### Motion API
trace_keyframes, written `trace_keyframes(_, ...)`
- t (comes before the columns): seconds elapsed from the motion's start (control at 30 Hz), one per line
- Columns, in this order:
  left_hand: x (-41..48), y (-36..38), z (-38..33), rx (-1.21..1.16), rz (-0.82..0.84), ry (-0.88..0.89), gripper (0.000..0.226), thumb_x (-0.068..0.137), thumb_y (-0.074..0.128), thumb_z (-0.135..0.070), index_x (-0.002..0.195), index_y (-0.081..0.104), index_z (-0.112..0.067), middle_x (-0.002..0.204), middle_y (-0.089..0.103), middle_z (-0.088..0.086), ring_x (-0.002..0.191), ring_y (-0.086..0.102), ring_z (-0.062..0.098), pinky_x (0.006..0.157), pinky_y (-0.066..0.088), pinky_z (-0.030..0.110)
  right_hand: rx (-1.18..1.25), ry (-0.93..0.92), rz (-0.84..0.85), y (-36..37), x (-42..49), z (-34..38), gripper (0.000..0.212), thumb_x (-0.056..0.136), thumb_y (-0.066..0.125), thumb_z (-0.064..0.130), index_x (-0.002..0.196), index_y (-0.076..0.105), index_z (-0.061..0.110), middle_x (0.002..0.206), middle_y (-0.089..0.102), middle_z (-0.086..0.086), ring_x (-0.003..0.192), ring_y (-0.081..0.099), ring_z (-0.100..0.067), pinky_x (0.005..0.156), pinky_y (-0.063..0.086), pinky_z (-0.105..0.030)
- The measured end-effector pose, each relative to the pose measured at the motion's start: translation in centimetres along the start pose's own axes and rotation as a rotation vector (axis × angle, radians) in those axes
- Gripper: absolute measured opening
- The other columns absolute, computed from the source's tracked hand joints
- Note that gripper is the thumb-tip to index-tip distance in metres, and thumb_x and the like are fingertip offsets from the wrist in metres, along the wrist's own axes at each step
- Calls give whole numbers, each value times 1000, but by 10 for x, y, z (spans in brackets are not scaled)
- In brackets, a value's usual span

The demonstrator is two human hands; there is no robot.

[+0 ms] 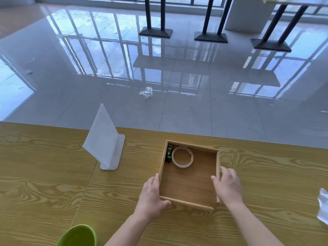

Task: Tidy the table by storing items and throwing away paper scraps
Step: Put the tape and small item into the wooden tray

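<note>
A shallow wooden box (pixel 190 204) sits on the wood-grain table (pixel 44 183). In its far left corner lie a roll of tape (pixel 182 156) and a small dark green bottle (pixel 169 153). My left hand (pixel 151 197) grips the box's left wall near the front corner, thumb on the front rim. My right hand (pixel 228 187) clasps the right wall, thumb inside the box. A crumpled white paper scrap (pixel 323 206) lies at the table's right edge of view.
A white table-sign stand (pixel 104 139) stands upright left of the box. A green bin (pixel 79 236) shows at the bottom left. Beyond the table's far edge is shiny tiled floor with a clear plastic wrapper (pixel 146 92) and black table bases (pixel 211 36).
</note>
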State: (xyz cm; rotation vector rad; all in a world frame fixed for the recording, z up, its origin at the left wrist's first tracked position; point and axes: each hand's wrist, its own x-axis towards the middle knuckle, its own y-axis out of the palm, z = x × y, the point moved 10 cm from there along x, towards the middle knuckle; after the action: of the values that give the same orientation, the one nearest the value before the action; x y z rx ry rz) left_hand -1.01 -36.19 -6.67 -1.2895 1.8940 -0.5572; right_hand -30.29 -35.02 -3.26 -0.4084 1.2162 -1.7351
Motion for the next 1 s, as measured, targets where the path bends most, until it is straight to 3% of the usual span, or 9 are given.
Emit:
trace_keyframes(0.2, 2, -2, 1, -2, -21, -9, 113, 72, 85, -38, 156, 12, -13, 155, 32, 0, 143, 27, 16, 117, 25, 27, -19, 62, 16, 3, -2, -7, 40, 93, 56, 11, 134, 52, 8, 122, 55, -11, 107, 56, -29, 85, 46, -35)
trace_keyframes(0.4, 0, -15, 16, -14, -70, -53, 113, 71, 85, -40, 155, 15, -12, 151, 37, 0, 140, 32, 17, 115, 29, 28, -38, -13, 18, 12, 7, 17, 32, 92, 55, 5, 123, 59, 8, 116, 57, -8, 92, 52, -23, 72, 37, -28)
trace_keyframes(0.73, 0, -45, 51, -52, -157, -149, 111, 72, 84, -40, 155, 15, -13, 152, 37, 3, 141, 32, 20, 117, 29, 33, -25, -136, 44, 38, 25, 78, 28, 90, 52, 3, 115, 62, 10, 105, 55, -5, 81, 46, -19, 66, 37, -30)
trace_keyframes(0.9, 6, -57, 61, -50, -178, -156, 111, 73, 84, -40, 155, 16, -12, 151, 39, 2, 140, 31, 19, 116, 29, 31, -49, -164, 55, 48, 30, 95, 19, 90, 53, 4, 105, 62, 10, 105, 57, -7, 85, 53, -25, 66, 37, -30)
trace_keyframes(1.0, 10, -64, 66, -33, -185, -164, 110, 73, 83, -40, 155, 16, -11, 151, 39, 3, 140, 31, 19, 115, 28, 30, -60, -183, 53, 53, 33, 105, 11, 89, 54, 4, 93, 61, 11, 98, 57, -7, 76, 49, -22, 62, 34, -30)
